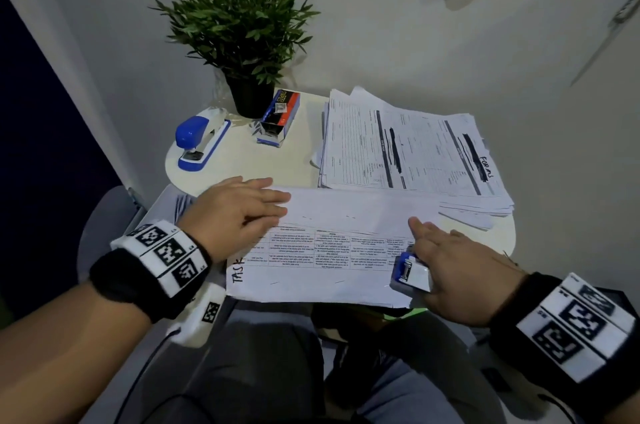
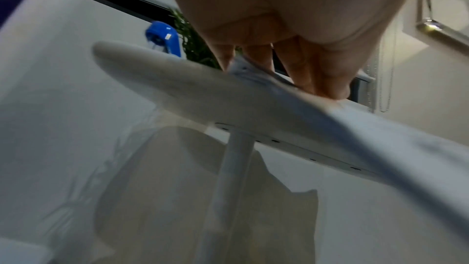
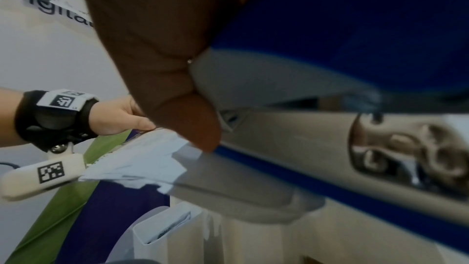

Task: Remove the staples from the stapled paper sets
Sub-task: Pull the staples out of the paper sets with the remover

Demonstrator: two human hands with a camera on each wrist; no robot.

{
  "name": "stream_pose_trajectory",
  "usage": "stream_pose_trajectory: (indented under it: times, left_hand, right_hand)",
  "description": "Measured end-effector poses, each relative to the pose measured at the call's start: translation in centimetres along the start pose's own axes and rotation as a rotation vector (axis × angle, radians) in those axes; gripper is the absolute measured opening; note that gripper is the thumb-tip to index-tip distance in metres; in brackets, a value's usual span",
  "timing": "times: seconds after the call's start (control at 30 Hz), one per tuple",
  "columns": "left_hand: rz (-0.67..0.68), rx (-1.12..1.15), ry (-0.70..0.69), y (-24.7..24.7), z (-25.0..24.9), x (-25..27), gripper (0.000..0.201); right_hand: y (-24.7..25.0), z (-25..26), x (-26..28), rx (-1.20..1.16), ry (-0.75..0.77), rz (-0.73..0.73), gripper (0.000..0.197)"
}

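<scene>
A stapled paper set marked "TASK" lies at the near edge of the small white table, its top sheet folded back. My left hand lies flat with straight fingers on the set's left part; in the left wrist view its fingers press the paper edge. My right hand holds a blue and white staple remover at the set's right edge, with the forefinger stretched out over the paper. In the right wrist view the staple remover fills the frame, blurred.
A thick pile of forms covers the table's right half. A blue stapler, a box of staples and a potted plant stand at the back left. A white wall is close behind. My knees are under the table's front edge.
</scene>
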State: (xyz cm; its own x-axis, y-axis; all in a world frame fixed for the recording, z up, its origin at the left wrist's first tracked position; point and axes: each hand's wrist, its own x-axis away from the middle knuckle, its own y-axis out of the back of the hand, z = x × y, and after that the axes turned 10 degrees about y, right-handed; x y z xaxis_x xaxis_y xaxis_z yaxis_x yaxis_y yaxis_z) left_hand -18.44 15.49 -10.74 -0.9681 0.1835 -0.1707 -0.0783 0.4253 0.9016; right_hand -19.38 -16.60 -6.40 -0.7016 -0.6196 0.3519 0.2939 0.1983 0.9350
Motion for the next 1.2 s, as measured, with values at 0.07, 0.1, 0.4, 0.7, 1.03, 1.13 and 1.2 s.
stream_pose_trajectory:
  times: [0.07,0.1,0.4,0.7,1.03,1.13,1.2]
  left_hand:
    - [-0.032,-0.020,0.062,-0.1,-0.5,0.5,0.048]
    - [-0.070,-0.040,0.071,-0.2,-1.1,0.6,0.043]
    - [0.333,-0.330,-0.109,-2.4,-9.9,-1.5,0.059]
    - [0.309,-0.312,0.002,-1.1,-8.3,-3.3,0.061]
    - [0.264,-0.224,0.013,0.0,-9.0,-4.2,0.051]
    - [0.225,-0.172,0.003,0.8,-9.3,-4.2,0.033]
    - [0.148,-0.162,0.007,1.4,-9.7,-4.2,0.026]
  right_hand:
    - [-0.1,0.1,-0.1,0.012,-0.010,-0.013,0.066]
    - [-0.1,0.2,-0.1,0.017,-0.017,-0.015,0.067]
    - [0.1,0.7,-0.1,0.009,-0.034,-0.056,0.071]
    - [0.2,0.3,0.2,0.004,-0.027,-0.045,0.072]
    - [6.0,-0.2,-2.4,-1.068,-0.092,-1.131,0.028]
    - [6.0,1.4,-3.4,-0.981,-0.052,-1.225,0.037]
    - [5.3,2.3,-3.9,-0.907,-0.047,-1.333,0.036]
